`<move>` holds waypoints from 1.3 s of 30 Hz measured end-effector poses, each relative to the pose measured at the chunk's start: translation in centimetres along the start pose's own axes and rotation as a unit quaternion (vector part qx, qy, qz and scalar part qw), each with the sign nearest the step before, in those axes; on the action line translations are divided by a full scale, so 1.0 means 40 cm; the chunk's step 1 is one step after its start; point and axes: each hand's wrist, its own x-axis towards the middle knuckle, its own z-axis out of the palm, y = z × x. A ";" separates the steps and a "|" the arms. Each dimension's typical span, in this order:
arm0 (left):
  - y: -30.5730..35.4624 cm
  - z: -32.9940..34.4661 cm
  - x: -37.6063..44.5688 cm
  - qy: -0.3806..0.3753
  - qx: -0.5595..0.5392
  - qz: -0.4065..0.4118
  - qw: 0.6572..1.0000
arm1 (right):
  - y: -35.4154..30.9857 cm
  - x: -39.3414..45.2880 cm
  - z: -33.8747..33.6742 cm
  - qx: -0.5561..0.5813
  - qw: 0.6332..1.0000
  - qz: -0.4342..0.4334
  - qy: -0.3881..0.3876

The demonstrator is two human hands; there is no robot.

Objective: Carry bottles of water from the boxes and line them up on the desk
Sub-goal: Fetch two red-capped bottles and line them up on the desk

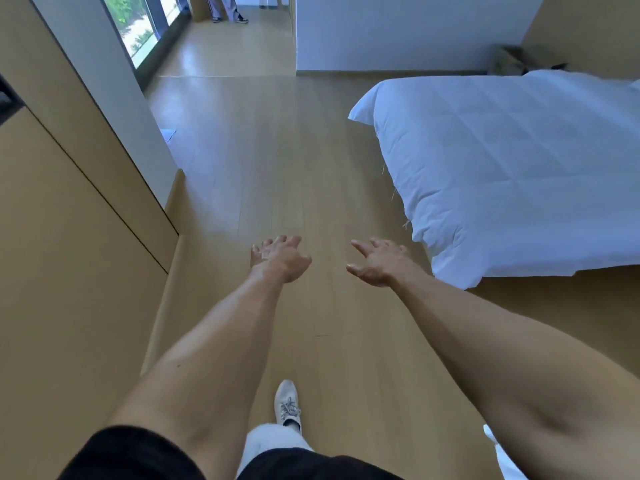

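Both my arms reach forward over a wooden floor [263, 174]. My left hand [282, 259] hangs with loosely curled fingers and holds nothing. My right hand [377, 263] is spread with relaxed fingers and is also empty. A cardboard box [519, 58] with open flaps stands on the floor at the far right, behind the bed. No water bottle and no desk is in view.
A bed with a white quilt [519, 168] fills the right side. Wooden cabinets [69, 237] line the left wall. A window [138, 26] is at the far left, with another person's legs [228, 8] beyond. My shoe [287, 401] steps forward.
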 end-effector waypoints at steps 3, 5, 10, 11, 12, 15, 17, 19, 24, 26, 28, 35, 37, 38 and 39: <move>-0.034 -0.083 0.142 -0.013 -0.001 0.017 1.000 | -0.035 0.127 -0.075 0.003 1.000 0.015 -0.004; -0.059 -0.137 0.233 -0.012 0.004 0.024 1.000 | -0.061 0.212 -0.124 0.004 1.000 0.023 -0.001; -0.093 -0.236 0.436 -0.017 0.004 0.036 0.999 | -0.108 0.393 -0.229 0.005 0.999 0.034 -0.001; -0.095 -0.252 0.474 -0.018 0.005 0.040 0.999 | -0.115 0.429 -0.247 0.005 0.999 0.037 -0.004; -0.096 -0.268 0.512 -0.018 0.005 0.043 0.999 | -0.121 0.465 -0.266 0.004 0.999 0.039 -0.007; -0.101 -0.305 0.622 -0.019 0.008 0.046 0.999 | -0.138 0.573 -0.318 0.003 0.999 0.037 -0.010; -0.109 -0.328 0.697 -0.017 0.009 0.042 0.999 | -0.148 0.652 -0.351 0.006 0.999 0.032 -0.011; -0.116 -0.352 0.775 -0.016 0.010 0.035 0.999 | -0.159 0.736 -0.382 0.009 1.000 0.026 -0.010; -0.135 -0.428 0.994 -0.017 0.022 0.013 1.000 | -0.188 0.980 -0.472 0.010 1.000 0.000 -0.013; -0.137 -0.470 1.091 -0.019 0.026 -0.002 0.999 | -0.197 1.087 -0.520 0.012 1.000 -0.010 -0.020; -0.136 -0.519 1.180 -0.023 0.029 -0.011 0.999 | -0.202 1.180 -0.574 0.013 0.999 -0.020 -0.030; -0.131 -0.665 1.439 -0.006 0.021 -0.029 0.999 | -0.217 1.462 -0.750 0.004 0.999 -0.040 -0.027; -0.132 -0.701 1.511 -0.006 0.023 -0.030 0.999 | -0.223 1.534 -0.786 0.010 0.999 -0.039 -0.024; -0.133 -0.719 1.548 -0.008 0.022 -0.030 0.999 | -0.227 1.569 -0.803 0.011 0.999 -0.038 -0.025; -0.135 -0.734 1.586 -0.007 0.022 -0.028 0.999 | -0.231 1.603 -0.818 0.011 0.999 -0.036 -0.025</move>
